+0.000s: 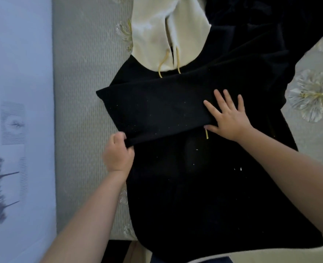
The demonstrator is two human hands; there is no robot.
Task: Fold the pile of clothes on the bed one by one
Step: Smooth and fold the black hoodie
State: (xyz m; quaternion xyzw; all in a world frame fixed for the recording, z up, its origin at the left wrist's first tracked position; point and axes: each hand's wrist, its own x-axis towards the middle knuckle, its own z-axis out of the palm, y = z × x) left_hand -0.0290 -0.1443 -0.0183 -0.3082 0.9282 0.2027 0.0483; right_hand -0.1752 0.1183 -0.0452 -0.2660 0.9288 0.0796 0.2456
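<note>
Nearest to the camera, two bare forearms reach forward over a large black fleece hoodie (204, 196) that lies spread flat on the bed (84, 92), its lower hem hanging just over the near edge. The bed carries a grey-beige textured cover with pale printed flowers (312, 95).

The left hand (118, 151) is at the left edge of the garment. Its fingers are curled and pinch the corner of a black sleeve (151, 109) that is folded across the body of the hoodie as a wide band, going from the left edge toward the right. The right hand (227, 115) lies flat on the right end of this band, with fingers straight and spread apart, the thumb resting at the lower edge of the band. It presses on the cloth and grips nothing. Just beside the thumb, a short yellow cord tip (206, 134) comes out from under the band.

Farther away, the cream-coloured hood (162, 31) of the hoodie lies open beyond the folded sleeve, and two yellow drawstrings (163, 62) hang from it onto the black cloth. More dark clothing (261, 25) lies at the far right. At the left there is a pale blue wall (18, 73) with a tree print.
</note>
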